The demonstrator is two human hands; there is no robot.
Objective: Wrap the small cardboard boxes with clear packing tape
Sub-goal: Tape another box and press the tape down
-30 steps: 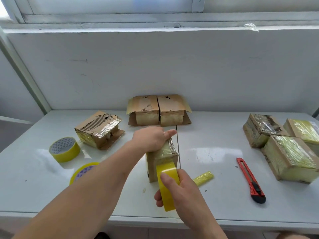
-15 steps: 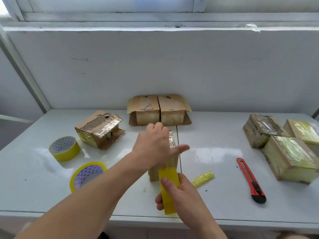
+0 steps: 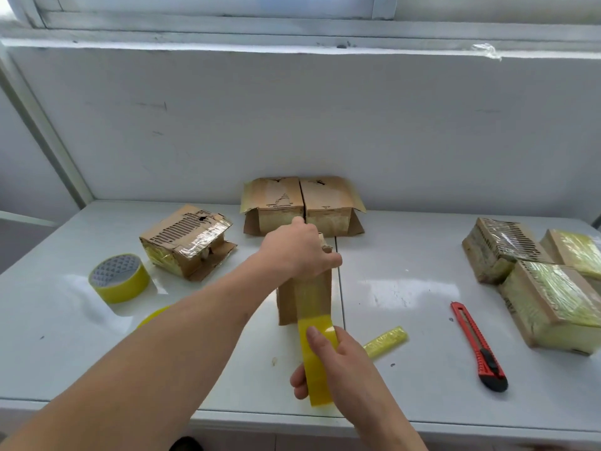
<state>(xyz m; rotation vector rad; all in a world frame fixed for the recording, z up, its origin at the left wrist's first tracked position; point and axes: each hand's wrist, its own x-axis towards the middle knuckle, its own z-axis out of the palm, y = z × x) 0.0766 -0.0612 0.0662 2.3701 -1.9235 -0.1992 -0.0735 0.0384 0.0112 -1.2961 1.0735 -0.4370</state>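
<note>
Center frame, left hand (image 3: 297, 249) gripped light, stiff cardboard box (image 3: 305, 296) top; right hand (image 3: 338, 369) held sticky tape roll (image 3: 317, 362).

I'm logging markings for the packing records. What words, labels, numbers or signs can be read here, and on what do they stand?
No text can be read.
Back pair of boxes: dark printed marks, one a triangle shape, too blurred to read.
Box at left and wrapped boxes at right: rows of dark stripes, no legible characters.
Tape roll: patterned core only.
Red cutter: nothing visible.
</note>
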